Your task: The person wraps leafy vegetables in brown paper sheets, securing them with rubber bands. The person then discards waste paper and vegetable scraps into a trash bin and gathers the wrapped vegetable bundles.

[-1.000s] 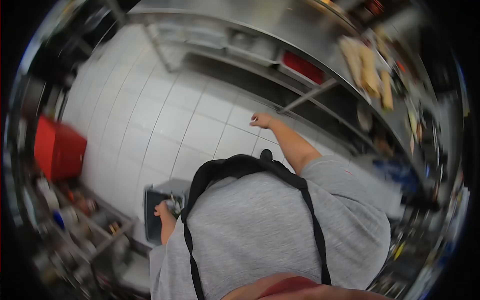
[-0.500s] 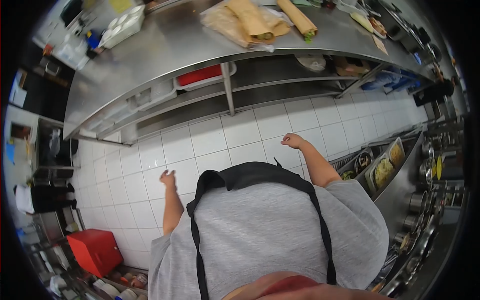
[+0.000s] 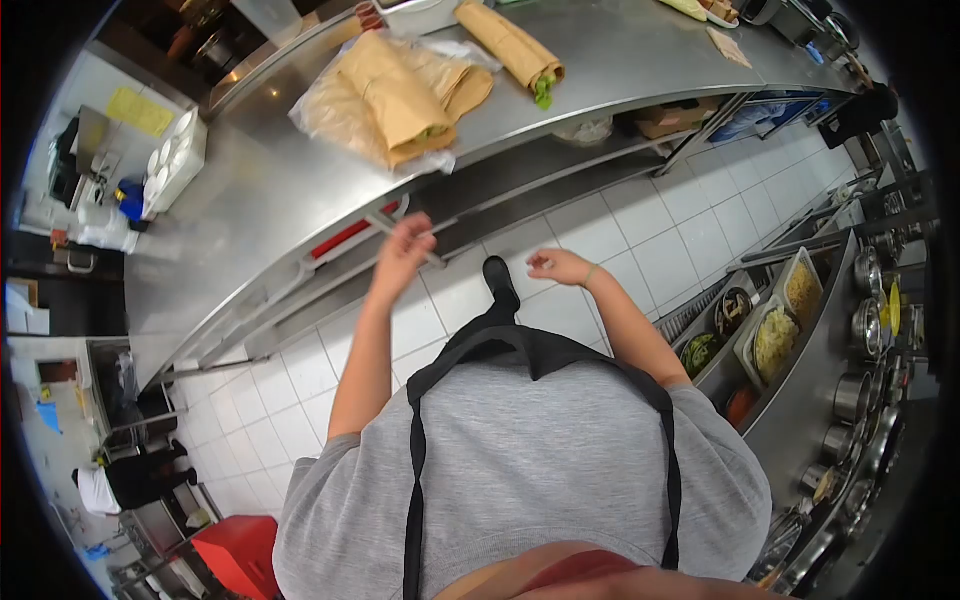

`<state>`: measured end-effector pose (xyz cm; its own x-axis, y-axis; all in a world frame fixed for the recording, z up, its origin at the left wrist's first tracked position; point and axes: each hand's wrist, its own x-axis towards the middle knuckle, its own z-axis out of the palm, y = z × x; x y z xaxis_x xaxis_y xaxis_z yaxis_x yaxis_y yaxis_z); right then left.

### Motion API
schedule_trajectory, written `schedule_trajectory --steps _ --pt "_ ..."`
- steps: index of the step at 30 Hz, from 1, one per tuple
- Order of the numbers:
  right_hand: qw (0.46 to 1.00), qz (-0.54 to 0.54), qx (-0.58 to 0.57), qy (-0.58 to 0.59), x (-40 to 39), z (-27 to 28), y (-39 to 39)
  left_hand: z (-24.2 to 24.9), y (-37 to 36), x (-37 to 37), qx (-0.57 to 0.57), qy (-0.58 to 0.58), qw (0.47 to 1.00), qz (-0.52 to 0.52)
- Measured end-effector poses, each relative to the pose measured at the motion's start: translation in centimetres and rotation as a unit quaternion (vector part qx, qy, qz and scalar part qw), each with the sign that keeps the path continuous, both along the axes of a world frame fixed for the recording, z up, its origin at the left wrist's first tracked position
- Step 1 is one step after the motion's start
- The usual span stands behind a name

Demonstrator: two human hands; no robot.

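My left hand [image 3: 405, 255] is raised in front of the edge of the steel counter [image 3: 560, 115], fingers apart, with nothing seen in it. The wrapped roll in brown paper [image 3: 395, 105], lying on more paper and clear plastic, is nearest to it. To the right of that lies a second paper-wrapped roll [image 3: 510, 50], green leaf showing at its end. My right hand [image 3: 562, 267] hangs over the tiled floor, fingers loosely curled with a gap between them. It touches nothing that I can see.
Food tubs [image 3: 775, 340] sit in a steel unit at my right, beside several metal pots [image 3: 852, 397]. A red box [image 3: 240, 555] stands at lower left. One person [image 3: 130, 483] is at far left, another [image 3: 865, 115] at far right. A white tray [image 3: 175, 165] is on the counter.
My left hand has risen and come forward to the counter edge. The counter and wrapped rolls appear nearer and further left. One black shoe now shows ahead of me.
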<state>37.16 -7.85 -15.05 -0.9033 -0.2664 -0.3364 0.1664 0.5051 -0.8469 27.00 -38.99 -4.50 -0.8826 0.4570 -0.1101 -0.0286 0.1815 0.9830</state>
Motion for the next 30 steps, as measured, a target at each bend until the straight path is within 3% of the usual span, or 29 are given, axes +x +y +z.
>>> schedule_trajectory --steps 1,4,6,7,9,10,11,13,18,20,23,25,26,29,30 --pt "0.999 -0.025 -0.006 0.033 -2.8 3.3 0.4 1.3 0.4 -3.4 0.038 0.056 0.997 0.044" --pt "0.984 -0.083 -0.113 0.107 -11.4 11.1 2.5 5.5 1.5 -12.8 0.001 0.202 0.959 0.201" --pt "0.974 -0.116 -0.077 0.178 -16.1 15.4 4.6 7.9 2.1 -17.6 -0.118 0.167 0.952 0.227" --pt "0.966 -0.13 -0.037 0.222 -18.4 17.2 5.3 7.9 2.2 -19.9 -0.117 0.165 0.953 0.224" --pt "0.955 -0.166 0.016 0.246 -22.7 19.9 6.8 7.9 3.2 -24.7 -0.3 0.118 0.922 0.216" --pt "0.942 -0.201 0.065 0.262 -24.5 20.5 7.6 7.8 3.8 -26.2 -0.299 0.072 0.93 0.202" --pt "0.94 -0.212 0.063 0.26 -26.3 20.6 8.4 9.2 5.2 -26.3 -0.303 0.075 0.931 0.192" --pt "0.927 -0.226 0.158 0.254 -29.4 20.5 9.2 12.0 7.6 -26.0 -0.389 -0.032 0.906 0.163" --pt "0.947 -0.171 0.244 0.122 -34.8 18.3 8.6 7.7 6.8 -28.4 -0.389 0.022 0.897 0.208" --pt "0.948 -0.154 0.262 0.098 -34.8 18.1 9.5 7.4 7.1 -27.9 -0.341 0.055 0.894 0.284" --pt "0.972 -0.132 0.18 0.076 -35.0 17.7 13.2 7.9 8.4 -26.4 -0.24 0.04 0.903 0.353" --pt "0.988 -0.122 0.052 0.082 -34.4 15.7 17.2 7.2 8.6 -26.2 -0.207 0.017 0.92 0.333" --pt "0.987 -0.125 0.048 0.086 -33.4 15.2 19.4 7.2 9.0 -26.2 -0.172 -0.005 0.935 0.31" --pt "0.983 -0.154 0.041 0.094 -29.9 14.7 27.0 9.1 12.3 -24.8 -0.232 -0.037 0.924 0.303" --pt "0.979 -0.18 0.01 0.098 -28.9 15.1 29.4 7.7 11.7 -25.7 -0.256 -0.03 0.92 0.296"
